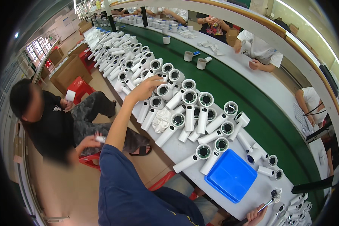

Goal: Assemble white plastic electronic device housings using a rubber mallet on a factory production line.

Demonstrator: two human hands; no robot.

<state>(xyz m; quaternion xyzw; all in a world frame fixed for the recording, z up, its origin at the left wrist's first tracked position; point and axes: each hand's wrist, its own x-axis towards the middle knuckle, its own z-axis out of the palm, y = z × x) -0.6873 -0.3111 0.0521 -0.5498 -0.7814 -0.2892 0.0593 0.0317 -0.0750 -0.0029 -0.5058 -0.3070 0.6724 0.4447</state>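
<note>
My left hand [148, 87] reaches out over a dense row of white plastic parts, each with a round ring-shaped head and a tubular handle. Its fingers curl round the head of one white plastic housing [164, 90], which still lies among the others; the thumb is partly hidden. At the lower right, my right hand [255, 215] is closed around a slim tool [266, 205] with a dark handle and a metal shaft. A small black piece [274, 193] and a whitish bit show at the tool's far end.
A blue plastic tray [232, 176] lies on the white bench, with more housings [268, 165] to its right. Crumpled white plastic [161, 120] lies among the parts. A green conveyor [229, 90] runs behind. A co-worker [45, 120] sits at left; others work across the belt.
</note>
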